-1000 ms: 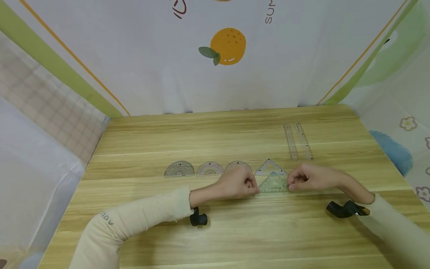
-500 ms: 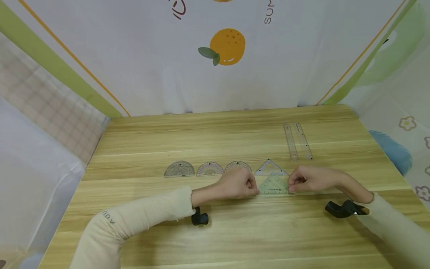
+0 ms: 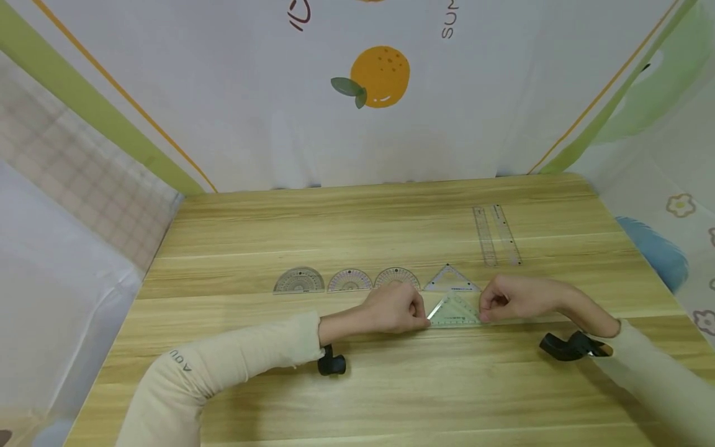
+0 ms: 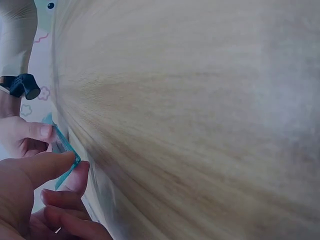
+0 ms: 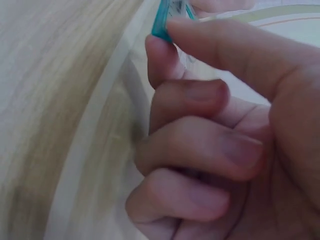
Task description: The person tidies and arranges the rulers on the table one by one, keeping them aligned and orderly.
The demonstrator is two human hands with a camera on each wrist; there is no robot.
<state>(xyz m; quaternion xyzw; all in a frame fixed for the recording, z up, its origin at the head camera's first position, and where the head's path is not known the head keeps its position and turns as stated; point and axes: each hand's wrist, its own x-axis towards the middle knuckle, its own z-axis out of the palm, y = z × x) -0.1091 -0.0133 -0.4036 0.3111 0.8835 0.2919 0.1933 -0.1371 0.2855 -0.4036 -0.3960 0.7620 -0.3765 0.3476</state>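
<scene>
A clear greenish set square [image 3: 454, 312] is held between both hands, its long edge toward the person. My left hand [image 3: 394, 307] pinches its left corner between thumb and index finger; the left wrist view shows that grip on the teal edge [image 4: 76, 159]. The right corner is pinched by my right hand [image 3: 515, 297], with the other fingers curled into the palm in the right wrist view. Just beyond it lies a clear set square with a triangular cut-out [image 3: 449, 277]. Left of that, a protractor [image 3: 395, 276] is partly covered by my left hand.
Two more protractors, one greyish [image 3: 298, 280] and one clear [image 3: 349, 280], continue the row to the left. Two clear straight rulers [image 3: 485, 236] lie side by side at the back right of the wooden table [image 3: 346, 230]. A printed curtain [image 3: 279, 124] hangs behind.
The greenish set square has shifted slightly toward the person and no longer overlaps the set square behind it. Its tilt has changed a little. Both hands keep their pinch.
</scene>
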